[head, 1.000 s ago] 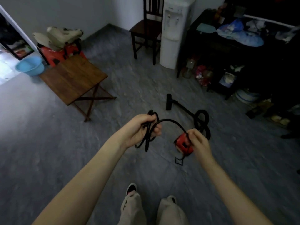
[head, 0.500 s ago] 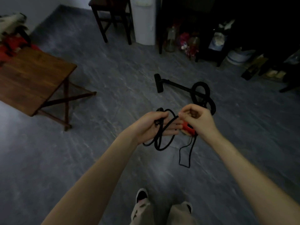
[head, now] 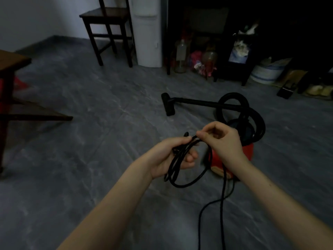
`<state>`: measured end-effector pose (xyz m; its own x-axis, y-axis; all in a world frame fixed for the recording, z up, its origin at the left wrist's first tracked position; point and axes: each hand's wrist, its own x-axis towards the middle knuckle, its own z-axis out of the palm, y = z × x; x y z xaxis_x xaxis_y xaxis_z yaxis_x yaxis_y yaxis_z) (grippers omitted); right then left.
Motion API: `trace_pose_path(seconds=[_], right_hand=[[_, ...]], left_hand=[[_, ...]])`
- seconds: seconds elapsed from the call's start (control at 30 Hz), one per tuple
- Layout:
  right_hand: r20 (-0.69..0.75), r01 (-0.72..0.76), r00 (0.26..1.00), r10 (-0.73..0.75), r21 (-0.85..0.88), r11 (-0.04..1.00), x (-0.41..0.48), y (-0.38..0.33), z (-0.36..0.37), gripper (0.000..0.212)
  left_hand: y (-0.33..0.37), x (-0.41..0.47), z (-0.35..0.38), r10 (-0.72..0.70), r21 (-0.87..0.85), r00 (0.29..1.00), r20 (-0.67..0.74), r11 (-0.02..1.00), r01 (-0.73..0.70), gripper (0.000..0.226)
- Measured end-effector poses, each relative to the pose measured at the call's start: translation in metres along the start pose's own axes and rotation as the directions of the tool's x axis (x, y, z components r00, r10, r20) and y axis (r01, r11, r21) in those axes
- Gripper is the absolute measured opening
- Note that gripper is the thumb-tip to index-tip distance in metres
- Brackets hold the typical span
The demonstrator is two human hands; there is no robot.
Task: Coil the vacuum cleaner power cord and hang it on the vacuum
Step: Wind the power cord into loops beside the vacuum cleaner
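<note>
At the far left I'm seeing the corner of a dark wooden table (head: 12,60) jutting into view, its crossed legs sitting on the grey floor (head: 72,159). Further back, a dark wooden chair (head: 108,24) is standing just beside a white appliance (head: 147,33) against the wall.

Moving to the middle, my left hand (head: 169,156) is curling closed around several loops of the black power cord (head: 180,165), fingers wrapping the bundle while the loops are hanging below the palm. The cord's end is poking up above that fist, though I cannot tell whether it is the plug.

Just to the right, my right hand (head: 223,139) is pinching the cord between thumb and forefinger, the other fingers curling loosely, right against the left hand's bundle. From there, two strands are trailing down towards the bottom edge.

Behind the right hand, the red vacuum (head: 246,152) is sitting on the floor, its black hose (head: 234,98) looping above it and its wand lying out to the left, ending in the floor nozzle (head: 167,104).
</note>
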<state>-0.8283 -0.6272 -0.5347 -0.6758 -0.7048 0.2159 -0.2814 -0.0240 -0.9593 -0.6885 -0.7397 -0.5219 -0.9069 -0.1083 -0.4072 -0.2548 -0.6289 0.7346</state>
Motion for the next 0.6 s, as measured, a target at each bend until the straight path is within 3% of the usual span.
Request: trace_pose_path(seconds=[0.17,0.3,0.37,0.47,0.53,0.6], right_hand=[[-0.038,0.068,0.997,-0.072,-0.097,0.993,0.017,0.072,0.011,0.015],[-0.001,0.073,0.997,-0.074,-0.071,0.995,0.011,0.091,0.004,0.021],[0.026,-0.006,1.000,0.008,-0.066,0.998,0.002,0.100,-0.006,0.026],[0.051,-0.258,0.965,0.256,0.046,0.965,-0.024,0.128,-0.016,0.038],[0.087,-0.394,0.919,0.384,0.176,0.902,-0.038,0.144,-0.016,0.033],[0.132,-0.415,0.910,0.394,0.317,0.853,-0.037,0.151,-0.013,0.025]], left_hand=[[-0.034,0.043,-0.055,0.104,-0.018,0.978,0.179,0.995,-0.103,0.030],[-0.051,0.055,-0.085,0.160,-0.296,0.927,0.339,0.953,-0.057,0.022],[-0.056,0.052,-0.094,0.199,-0.444,0.903,0.382,0.896,-0.010,0.018],[-0.057,0.039,-0.104,0.287,-0.599,0.868,0.406,0.801,0.016,0.020],[-0.056,0.037,-0.113,0.330,-0.633,0.867,0.373,0.774,-0.022,0.022],[-0.058,0.040,-0.120,0.333,-0.620,0.876,0.349,0.783,-0.050,0.024]])
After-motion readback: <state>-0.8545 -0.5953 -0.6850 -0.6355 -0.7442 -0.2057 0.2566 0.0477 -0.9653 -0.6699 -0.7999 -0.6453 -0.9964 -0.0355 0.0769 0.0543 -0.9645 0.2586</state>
